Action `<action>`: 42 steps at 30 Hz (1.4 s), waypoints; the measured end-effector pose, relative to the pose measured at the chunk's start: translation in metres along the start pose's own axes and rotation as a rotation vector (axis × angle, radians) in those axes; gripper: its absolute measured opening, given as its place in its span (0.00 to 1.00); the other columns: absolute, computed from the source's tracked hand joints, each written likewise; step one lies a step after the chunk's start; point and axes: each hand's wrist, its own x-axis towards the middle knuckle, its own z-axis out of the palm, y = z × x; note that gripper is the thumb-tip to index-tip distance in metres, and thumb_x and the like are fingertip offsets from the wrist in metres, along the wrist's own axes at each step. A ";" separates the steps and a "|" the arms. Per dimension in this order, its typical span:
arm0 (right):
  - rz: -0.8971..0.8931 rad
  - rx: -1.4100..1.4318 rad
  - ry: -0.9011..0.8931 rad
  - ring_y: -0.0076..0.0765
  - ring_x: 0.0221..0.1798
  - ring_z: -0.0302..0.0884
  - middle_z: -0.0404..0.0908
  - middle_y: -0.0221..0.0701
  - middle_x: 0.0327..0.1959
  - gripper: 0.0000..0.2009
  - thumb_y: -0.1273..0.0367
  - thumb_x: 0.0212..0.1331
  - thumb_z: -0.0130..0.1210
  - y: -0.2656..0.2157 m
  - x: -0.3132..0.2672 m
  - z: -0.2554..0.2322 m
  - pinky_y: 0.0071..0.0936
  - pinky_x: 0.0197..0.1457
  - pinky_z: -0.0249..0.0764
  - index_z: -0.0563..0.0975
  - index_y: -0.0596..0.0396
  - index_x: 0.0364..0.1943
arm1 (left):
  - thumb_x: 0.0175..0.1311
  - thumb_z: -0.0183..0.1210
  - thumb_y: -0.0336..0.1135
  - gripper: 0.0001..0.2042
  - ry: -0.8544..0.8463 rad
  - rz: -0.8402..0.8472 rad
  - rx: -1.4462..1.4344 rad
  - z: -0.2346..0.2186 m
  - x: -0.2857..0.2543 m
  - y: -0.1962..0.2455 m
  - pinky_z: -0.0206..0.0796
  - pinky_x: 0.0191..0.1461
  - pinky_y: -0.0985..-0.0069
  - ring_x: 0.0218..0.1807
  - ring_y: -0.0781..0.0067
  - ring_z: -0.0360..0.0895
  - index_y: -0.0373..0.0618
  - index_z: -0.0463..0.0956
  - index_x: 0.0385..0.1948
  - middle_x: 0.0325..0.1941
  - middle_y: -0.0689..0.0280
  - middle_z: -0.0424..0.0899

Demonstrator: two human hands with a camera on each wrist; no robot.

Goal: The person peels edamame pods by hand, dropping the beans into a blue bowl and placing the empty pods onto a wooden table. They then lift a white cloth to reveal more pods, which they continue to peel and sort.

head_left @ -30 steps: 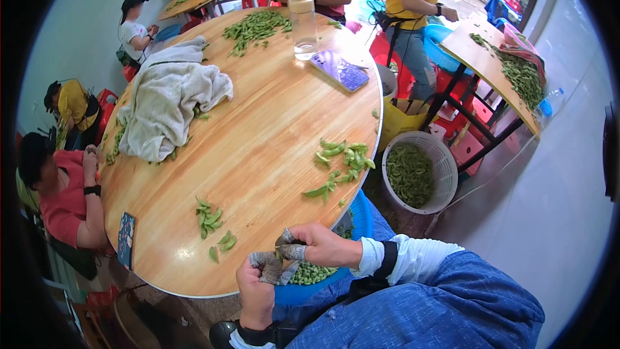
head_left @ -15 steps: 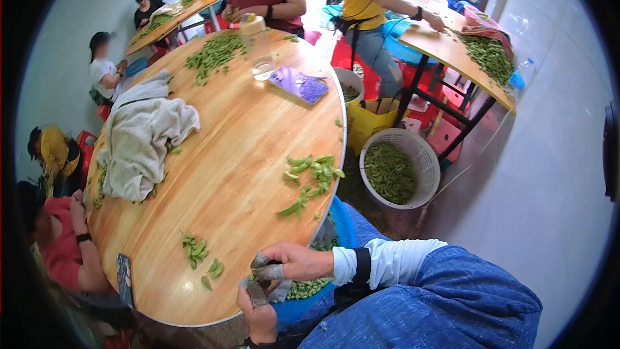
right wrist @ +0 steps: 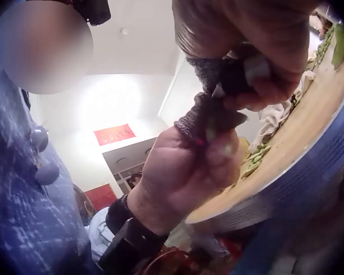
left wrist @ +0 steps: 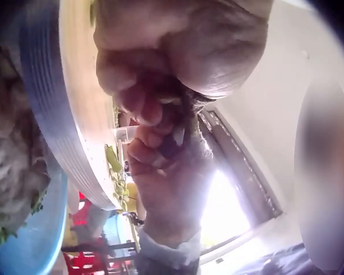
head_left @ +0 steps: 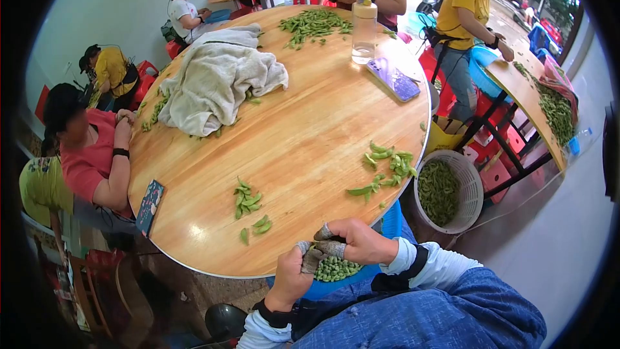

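My left hand (head_left: 290,281) and right hand (head_left: 365,243) meet fingertip to fingertip just off the round table's near edge. Grey cloth covers wrap the thumbs and some fingers of both. Between them is a small green soybean pod (right wrist: 232,119), pinched by the left hand and mostly hidden by the right hand's fingers. Below the hands, a blue basin (head_left: 392,221) holds shelled green beans (head_left: 337,269). Two small groups of pods lie closest on the tabletop: one pile (head_left: 247,200) left of the hands, another pile (head_left: 392,167) by the right edge.
On the round table (head_left: 310,148) are a grey towel (head_left: 216,84), a water bottle (head_left: 364,32), a purple phone (head_left: 394,80), a dark phone (head_left: 150,207) and a far pod heap (head_left: 313,24). A white basket (head_left: 475,187) of pods stands right. People sit or stand around.
The head view has swung, first shifting the scene left, then back right. Both hands stay together at the basin, their fingertips shifting around the pod. The table's pod piles look the same.
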 end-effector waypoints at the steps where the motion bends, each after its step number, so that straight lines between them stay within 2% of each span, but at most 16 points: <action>1: -0.066 -0.034 0.014 0.22 0.33 0.71 0.77 0.33 0.28 0.09 0.70 0.55 0.52 -0.002 0.001 0.000 0.22 0.37 0.68 0.73 0.63 0.34 | 0.56 0.55 0.31 0.06 -0.021 -0.067 -0.119 -0.002 0.000 0.000 0.62 0.26 0.81 0.20 0.78 0.71 0.37 0.72 0.29 0.19 0.66 0.76; 3: -0.193 -0.100 0.046 0.27 0.30 0.73 0.77 0.36 0.25 0.07 0.72 0.54 0.51 -0.007 0.002 0.001 0.23 0.34 0.69 0.73 0.63 0.32 | 0.58 0.53 0.31 0.06 -0.067 -0.202 -0.361 -0.006 -0.002 -0.001 0.62 0.26 0.83 0.20 0.77 0.71 0.38 0.72 0.28 0.19 0.66 0.76; 7: -0.004 0.456 -0.175 0.23 0.32 0.75 0.78 0.31 0.29 0.09 0.69 0.58 0.49 -0.011 0.006 -0.006 0.21 0.39 0.71 0.73 0.62 0.34 | 0.61 0.49 0.30 0.07 -0.151 -0.358 -0.859 -0.011 0.000 0.005 0.64 0.27 0.83 0.23 0.81 0.72 0.37 0.73 0.28 0.21 0.66 0.77; 10: 0.085 0.570 -0.114 0.24 0.33 0.75 0.78 0.30 0.29 0.08 0.69 0.58 0.49 0.004 0.005 -0.003 0.20 0.38 0.70 0.73 0.63 0.32 | 0.60 0.51 0.29 0.06 -0.154 -0.352 -0.572 -0.016 0.005 0.005 0.65 0.28 0.84 0.26 0.83 0.72 0.35 0.73 0.31 0.24 0.66 0.78; 13: -0.034 0.159 0.034 0.32 0.32 0.76 0.78 0.35 0.27 0.06 0.72 0.54 0.52 -0.003 0.003 0.001 0.24 0.35 0.69 0.73 0.62 0.31 | 0.57 0.54 0.26 0.06 0.030 -0.315 -0.423 -0.014 0.009 0.021 0.65 0.29 0.85 0.27 0.84 0.72 0.34 0.73 0.34 0.27 0.67 0.78; 16: -0.120 -0.266 0.072 0.38 0.34 0.75 0.77 0.37 0.29 0.05 0.74 0.51 0.54 -0.015 0.000 0.002 0.27 0.36 0.68 0.74 0.60 0.32 | 0.55 0.55 0.23 0.05 -0.001 -0.421 -0.445 -0.018 0.010 0.024 0.65 0.30 0.86 0.28 0.84 0.72 0.35 0.73 0.33 0.27 0.67 0.77; 17: -0.140 -0.257 0.099 0.47 0.32 0.72 0.74 0.41 0.27 0.09 0.77 0.44 0.55 -0.014 0.000 0.005 0.31 0.33 0.67 0.74 0.58 0.32 | 0.55 0.54 0.22 0.04 0.006 -0.412 -0.463 -0.018 0.011 0.022 0.64 0.29 0.86 0.27 0.84 0.72 0.35 0.72 0.32 0.26 0.68 0.76; 20: -0.196 -0.399 0.102 0.49 0.30 0.70 0.72 0.40 0.25 0.11 0.78 0.39 0.55 -0.010 0.001 0.008 0.34 0.31 0.66 0.74 0.59 0.31 | 0.53 0.48 0.19 0.05 0.005 -0.402 -0.524 -0.013 0.010 0.014 0.63 0.28 0.86 0.25 0.84 0.70 0.36 0.71 0.30 0.25 0.69 0.75; 23: -0.195 -0.436 0.103 0.54 0.31 0.69 0.71 0.43 0.24 0.09 0.76 0.35 0.53 -0.019 0.002 0.011 0.41 0.32 0.66 0.72 0.59 0.27 | 0.48 0.42 0.16 0.09 0.000 -0.420 -0.598 -0.011 0.011 0.012 0.61 0.27 0.87 0.24 0.85 0.68 0.37 0.70 0.29 0.24 0.69 0.73; 29: -0.215 -0.439 0.130 0.56 0.30 0.68 0.70 0.43 0.22 0.08 0.76 0.35 0.53 -0.025 0.000 0.012 0.40 0.30 0.65 0.69 0.60 0.24 | 0.47 0.38 0.16 0.12 0.123 -0.377 -0.685 -0.001 0.012 0.010 0.60 0.27 0.88 0.24 0.86 0.67 0.37 0.70 0.29 0.24 0.68 0.73; 32: -0.242 -0.365 0.146 0.47 0.29 0.72 0.71 0.42 0.24 0.07 0.77 0.40 0.53 -0.013 0.000 0.010 0.34 0.30 0.66 0.71 0.60 0.27 | 0.48 0.38 0.16 0.12 0.173 -0.357 -0.726 0.000 0.011 0.016 0.60 0.29 0.88 0.25 0.85 0.66 0.37 0.70 0.30 0.26 0.68 0.73; 34: -0.107 -0.154 0.139 0.35 0.29 0.72 0.74 0.38 0.25 0.06 0.76 0.46 0.53 -0.021 0.001 0.006 0.29 0.31 0.67 0.72 0.60 0.30 | 0.49 0.39 0.16 0.12 0.199 -0.346 -0.756 -0.001 0.010 0.021 0.59 0.29 0.88 0.25 0.85 0.66 0.37 0.70 0.32 0.27 0.68 0.73; 35: -0.046 -0.050 0.135 0.29 0.29 0.72 0.75 0.36 0.25 0.05 0.75 0.49 0.53 -0.024 0.002 0.004 0.26 0.32 0.67 0.73 0.60 0.32 | 0.51 0.44 0.18 0.12 0.135 -0.326 -0.818 -0.005 0.009 0.017 0.57 0.30 0.88 0.26 0.85 0.65 0.38 0.69 0.37 0.27 0.68 0.72; 38: 0.038 0.160 0.155 0.18 0.32 0.68 0.76 0.29 0.28 0.06 0.72 0.56 0.51 -0.012 0.002 -0.003 0.20 0.36 0.67 0.73 0.61 0.35 | 0.54 0.48 0.23 0.12 0.063 -0.319 -0.955 -0.017 0.008 0.013 0.55 0.29 0.87 0.25 0.84 0.63 0.39 0.67 0.42 0.25 0.70 0.70; 39: 0.062 0.264 0.169 0.18 0.34 0.68 0.75 0.25 0.28 0.06 0.72 0.56 0.50 -0.015 0.003 -0.003 0.19 0.39 0.67 0.73 0.62 0.33 | 0.55 0.53 0.26 0.16 0.043 -0.286 -0.959 -0.017 0.007 0.012 0.56 0.30 0.87 0.26 0.85 0.63 0.39 0.65 0.46 0.24 0.71 0.69; 42: 0.146 0.410 0.148 0.17 0.35 0.68 0.75 0.25 0.29 0.06 0.72 0.56 0.50 -0.021 0.002 -0.002 0.18 0.42 0.66 0.73 0.62 0.34 | 0.55 0.55 0.27 0.15 0.069 -0.249 -0.524 0.000 0.004 0.013 0.59 0.32 0.85 0.27 0.84 0.65 0.38 0.66 0.45 0.24 0.70 0.70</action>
